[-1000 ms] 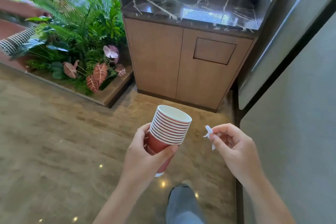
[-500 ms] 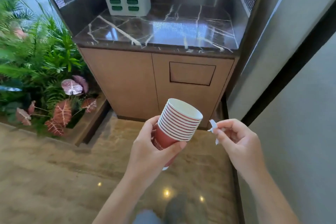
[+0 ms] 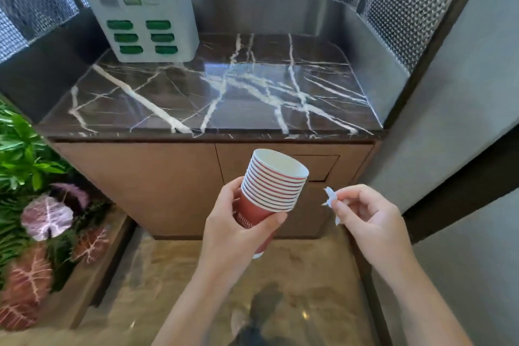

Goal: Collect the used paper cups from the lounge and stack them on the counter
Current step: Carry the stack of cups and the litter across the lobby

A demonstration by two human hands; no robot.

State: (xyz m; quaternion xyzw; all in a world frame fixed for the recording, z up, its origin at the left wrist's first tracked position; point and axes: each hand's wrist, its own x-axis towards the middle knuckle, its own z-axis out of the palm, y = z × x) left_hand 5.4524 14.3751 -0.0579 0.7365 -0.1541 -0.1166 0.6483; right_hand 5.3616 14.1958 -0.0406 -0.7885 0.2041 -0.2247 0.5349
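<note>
So: left grip [image 3: 233, 233] is wrapped round the lower body of one cup stack [image 3: 273, 191], held tilted in the air before the cabinet, just below the tabletop [image 3: 238, 98] edge. Roughly ten nested cups by rim count. Likely light, with thin crushable paper walls. Nesting stiffens them, so holding low on the outer cup looks right. Right grip [image 3: 370, 222] pinches one white paper scrap [image 3: 329, 199]. One white box [image 3: 140, 11] stands on the tabletop.
</note>
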